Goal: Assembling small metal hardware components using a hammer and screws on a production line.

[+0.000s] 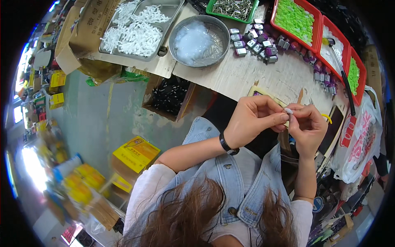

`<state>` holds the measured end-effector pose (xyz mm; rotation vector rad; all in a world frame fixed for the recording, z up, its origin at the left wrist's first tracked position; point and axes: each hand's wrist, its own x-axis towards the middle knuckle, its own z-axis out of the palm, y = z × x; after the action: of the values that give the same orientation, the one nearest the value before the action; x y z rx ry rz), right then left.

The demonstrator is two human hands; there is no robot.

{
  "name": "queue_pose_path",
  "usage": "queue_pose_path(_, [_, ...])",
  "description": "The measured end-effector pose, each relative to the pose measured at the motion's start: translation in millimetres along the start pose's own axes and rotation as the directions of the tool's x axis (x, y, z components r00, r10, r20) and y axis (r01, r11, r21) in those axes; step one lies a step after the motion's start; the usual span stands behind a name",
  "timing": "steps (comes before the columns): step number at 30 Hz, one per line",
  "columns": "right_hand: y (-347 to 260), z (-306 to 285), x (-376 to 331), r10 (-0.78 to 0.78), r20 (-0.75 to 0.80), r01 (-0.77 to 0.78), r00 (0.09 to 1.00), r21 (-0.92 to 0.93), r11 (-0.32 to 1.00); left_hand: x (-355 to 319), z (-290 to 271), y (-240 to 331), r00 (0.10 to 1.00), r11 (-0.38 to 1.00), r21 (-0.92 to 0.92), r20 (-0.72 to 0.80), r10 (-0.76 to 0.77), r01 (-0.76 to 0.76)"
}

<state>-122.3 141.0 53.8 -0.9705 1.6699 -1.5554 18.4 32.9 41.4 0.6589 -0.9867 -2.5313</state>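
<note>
My left hand, with a black band at its wrist, is closed in a pinch near the table's front edge. Fingertip to fingertip with it, my right hand is closed too. Between them shows a small white plastic part; its lower portion is hidden by the fingers. Just behind the hands lies a cream-coloured frame or holder, partly covered by them. A curved yellow piece sticks out beside my right hand.
On the table are a metal tray of white parts, a round pan with whitish grease, small silver-and-purple motors, a green tray of metal pins, red bins and a black-handled rod. Below stands an open carton.
</note>
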Motion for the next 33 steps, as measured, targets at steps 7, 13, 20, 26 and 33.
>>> queue_pose_path(7, [2, -5, -6, -0.018, -0.025, 0.019, 1.000, 0.044, 0.999, 0, 6, -3, 1.000, 1.000, 0.024, 0.014, 0.011, -0.011])
queue_pose_path(13, [13, -15, -8, -0.484, 0.079, 0.473, 0.871, -0.401, 0.785, 2, 10, -5, 0.993, 0.992, 0.054, -0.011, -0.115, 0.116])
queue_pose_path(20, [24, -6, -27, -0.251, -0.082, 0.237, 0.964, -0.153, 0.959, -13, 22, -40, 0.946, 0.956, 0.160, -0.175, 0.274, -0.247])
queue_pose_path(26, [21, -2, -23, -0.061, 0.030, 0.067, 0.998, -0.260, 0.963, -12, -8, -46, 0.784, 0.571, 0.649, 0.065, 0.617, -0.503])
queue_pose_path(33, [30, 8, 4, -0.213, 0.104, 0.234, 0.971, -0.567, 0.789, 10, -40, -28, 0.570, -0.095, 0.777, 0.532, 0.626, -0.622])
